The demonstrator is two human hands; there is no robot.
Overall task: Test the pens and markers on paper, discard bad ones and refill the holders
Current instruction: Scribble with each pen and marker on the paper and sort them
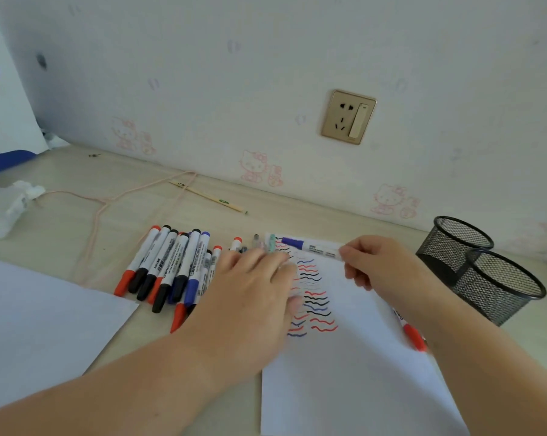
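paper (pixel 354 366), a white sheet covered in its upper part with red, blue and black wavy test lines, is laid on the pale wooden desk (pixel 77 221) and is taken as the landmark. the left hand (pixel 250 297) is laid across the sheet's left edge, its fingers extended and relaxed with nothing grasped; the fingertips are blurred. above the sheet's upper right part, the right hand (pixel 379 262) is seen with fingers curled round the end of a white marker with a blue cap (pixel 310 247), which is held roughly level over the sheet's top edge, the cap pointing left. a small pale teal pen tip (pixel 272 242) is seen at the sheet's top left corner.

left of the sheet, a row of white-bodied markers with red, black and blue caps (pixel 168 269) is spread on the desk, touching one another. at the sheet's right edge a red-capped marker (pixel 412 335) is lying, partly hidden by the right forearm. right of the sheet, two black wire-mesh pen holders (pixel 486 272) are stood side by side, touching. farther left of the sheet, a second plain white sheet (pixel 39 325) is laid. beyond the sheet, near the wall, a thin wooden stick (pixel 209 196) and a pink cord (pixel 114 199) are lying; a gold wall socket (pixel 347 116) is mounted above.
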